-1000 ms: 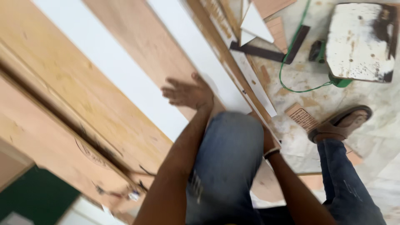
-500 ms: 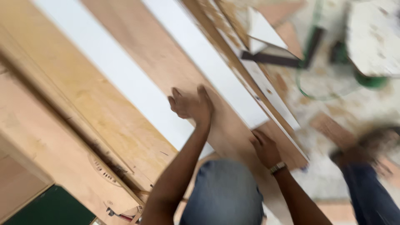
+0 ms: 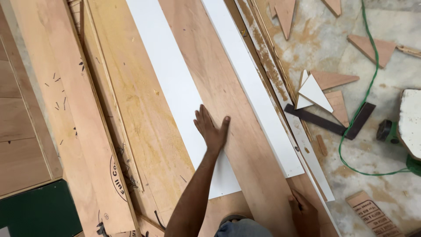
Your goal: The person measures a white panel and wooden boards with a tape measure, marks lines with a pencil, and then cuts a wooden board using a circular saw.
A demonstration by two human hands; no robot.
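My left hand (image 3: 212,127) lies flat, fingers spread, across the edge between a long white laminate strip (image 3: 175,92) and a long plywood plank (image 3: 223,101) that rests beside it. My right hand (image 3: 302,211) grips the near right edge of that plywood plank, close to a second white strip (image 3: 254,92). Both strips and the plank run lengthwise away from me on a stack of larger plywood boards (image 3: 87,109). My knee in blue denim (image 3: 241,228) shows at the bottom edge.
On the dusty floor to the right lie several triangular wood offcuts (image 3: 333,79), a white triangle (image 3: 316,92), a dark try square (image 3: 333,123), a green cable (image 3: 355,118) and a green power tool (image 3: 388,131). A wooden panel (image 3: 22,131) lies at the left.
The view has swung and steadied. My left hand has slid left onto the white strip's edge, and my right hand has dropped to the plank's near right edge. My leg and sandal have left view.
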